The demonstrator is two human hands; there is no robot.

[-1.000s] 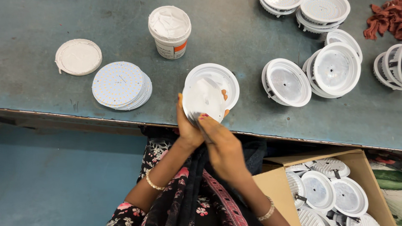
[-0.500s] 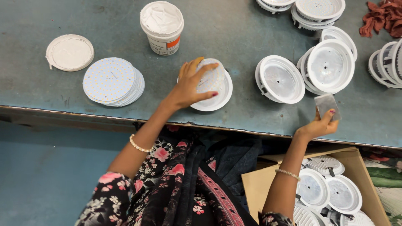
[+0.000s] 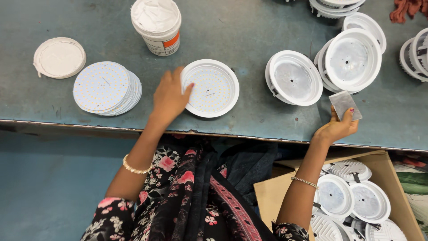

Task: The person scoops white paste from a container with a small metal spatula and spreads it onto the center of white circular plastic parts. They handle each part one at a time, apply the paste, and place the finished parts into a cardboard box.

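Currently the round white lamp housing with a dotted LED disc seated inside (image 3: 210, 88) is laid flat on the grey-green metal bench (image 3: 249, 31), open face up toward the camera; being round, no long axis can be told. It is touched on its left rim by the left hand (image 3: 170, 96), fingers loosely spread, nothing gripped. A small grey rectangular card (image 3: 345, 105) is pinched by the right hand (image 3: 337, 127) near the bench's front edge, its long axis tilted slightly off upright.

A white tub of white paste with an orange-and-white label (image 3: 156, 24) is placed behind the housing; its white round lid (image 3: 59, 57) lies well left. A stack of white LED discs (image 3: 107, 88) sits left of the hand. Empty white housings (image 3: 294, 77) are set to the right. An open brown cardboard box (image 3: 392, 178) with more housings is seen below the bench.
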